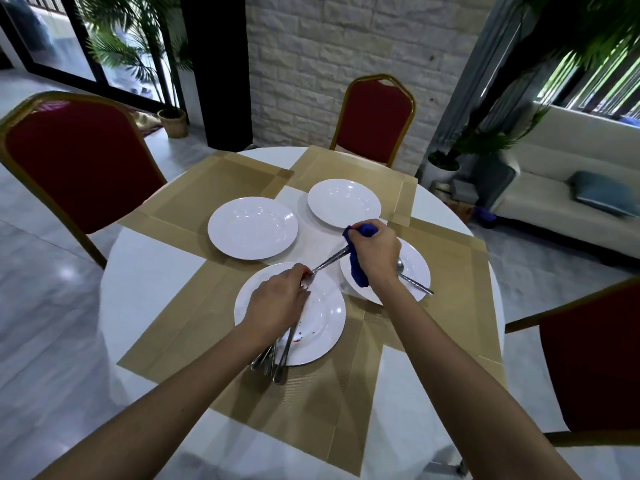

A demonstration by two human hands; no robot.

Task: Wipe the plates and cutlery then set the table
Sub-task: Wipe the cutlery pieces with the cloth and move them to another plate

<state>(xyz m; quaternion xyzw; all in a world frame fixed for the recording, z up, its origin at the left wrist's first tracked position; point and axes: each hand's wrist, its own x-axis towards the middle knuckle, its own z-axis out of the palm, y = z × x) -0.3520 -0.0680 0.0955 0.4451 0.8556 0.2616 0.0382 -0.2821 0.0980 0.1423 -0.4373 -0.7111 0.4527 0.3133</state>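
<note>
Currently mid-wipe: left hand [277, 306] pinches one end of a utensil [329, 263], right hand [375, 252] grips blue cloth [358, 275] round it; near plate [329, 317] at counter [149, 268] front edge red-spotted, cutlery bundle [273, 362] on its rim prob. unwiped, one spoon [412, 280] on right plate [420, 268], place settings pending.

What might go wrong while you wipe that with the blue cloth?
1. The left hand pinches the utensil only at its end while the right hand rubs it with the blue cloth. It may slip onto the near plate, which has red spots, and get dirty again.
2. The cutlery pile hangs over that plate's edge under the left wrist, so a nudge might tip it off.
</note>
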